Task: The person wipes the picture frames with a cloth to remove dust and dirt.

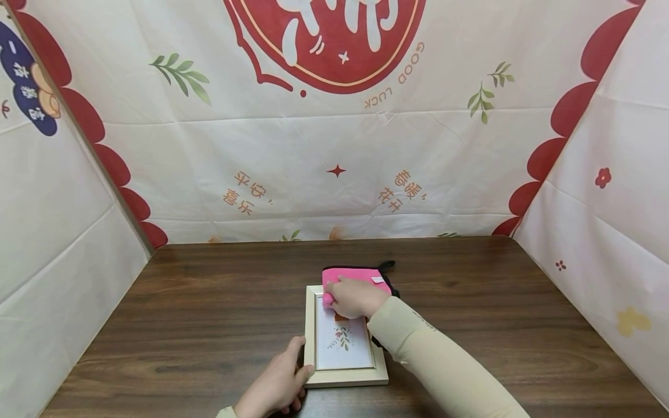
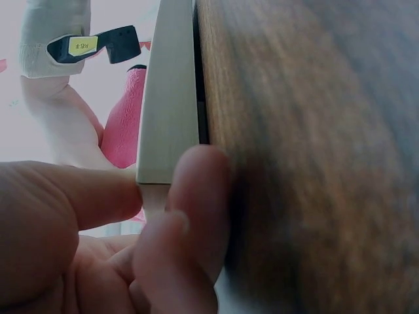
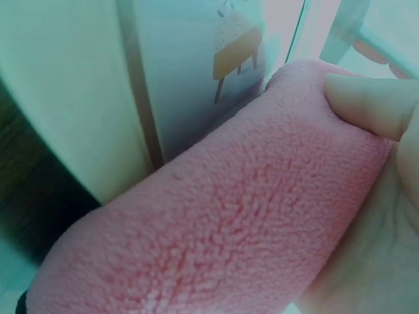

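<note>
A cream picture frame lies face up on the table, with a plant print on white behind its front. At its lower left corner my left hand grips the edge, thumb on top and fingers at the side; the left wrist view shows the frame's side between thumb and fingers. My right hand holds a bunched pink cloth against the upper part of the picture. Close up, the fluffy cloth is pinched under the right thumb. The hand and cloth hide part of the print.
The dark wooden table stretches out on both sides of the frame. Behind it hangs a white printed curtain, with more cloth at left and right. The cloth's black trim and loop stick out past the frame's upper right.
</note>
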Available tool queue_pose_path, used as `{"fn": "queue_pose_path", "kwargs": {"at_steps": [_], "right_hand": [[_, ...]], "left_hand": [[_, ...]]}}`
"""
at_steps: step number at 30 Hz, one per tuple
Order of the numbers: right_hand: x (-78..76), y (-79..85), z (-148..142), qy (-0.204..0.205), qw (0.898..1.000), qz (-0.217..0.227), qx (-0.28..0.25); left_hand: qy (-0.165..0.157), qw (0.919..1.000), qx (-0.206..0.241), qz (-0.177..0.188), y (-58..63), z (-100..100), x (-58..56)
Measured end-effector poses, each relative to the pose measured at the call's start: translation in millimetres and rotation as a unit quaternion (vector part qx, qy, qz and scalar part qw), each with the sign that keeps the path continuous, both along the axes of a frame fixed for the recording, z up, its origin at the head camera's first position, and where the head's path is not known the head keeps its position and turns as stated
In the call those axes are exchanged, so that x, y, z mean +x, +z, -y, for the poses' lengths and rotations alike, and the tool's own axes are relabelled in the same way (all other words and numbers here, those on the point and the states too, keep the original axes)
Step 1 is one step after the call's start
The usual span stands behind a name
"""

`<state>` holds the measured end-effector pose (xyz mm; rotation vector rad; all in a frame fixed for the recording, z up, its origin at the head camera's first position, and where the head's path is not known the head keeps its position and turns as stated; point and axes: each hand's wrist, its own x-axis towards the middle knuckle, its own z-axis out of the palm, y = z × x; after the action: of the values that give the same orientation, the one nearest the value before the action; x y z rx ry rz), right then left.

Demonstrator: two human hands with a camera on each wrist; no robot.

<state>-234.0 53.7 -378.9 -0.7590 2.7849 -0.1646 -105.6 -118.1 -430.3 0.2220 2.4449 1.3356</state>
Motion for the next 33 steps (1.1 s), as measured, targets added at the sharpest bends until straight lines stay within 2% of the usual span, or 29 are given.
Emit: {"fn": "queue_pose_path", "kwargs": {"at_steps": [9, 33], "right_hand": [[3.4, 2.8, 8.1, 0.009, 1.0, 0.0, -0.005], [3.4, 3.9, 16.3, 0.0, 0.999, 0.027, -0.036]], "left_hand": [[-0.003, 1.0, 0.004, -0.005, -0.2, -0.5, 1.6], [0.0, 1.0, 0.004, -0.008, -0.6, -0.7, 1.8]]}}
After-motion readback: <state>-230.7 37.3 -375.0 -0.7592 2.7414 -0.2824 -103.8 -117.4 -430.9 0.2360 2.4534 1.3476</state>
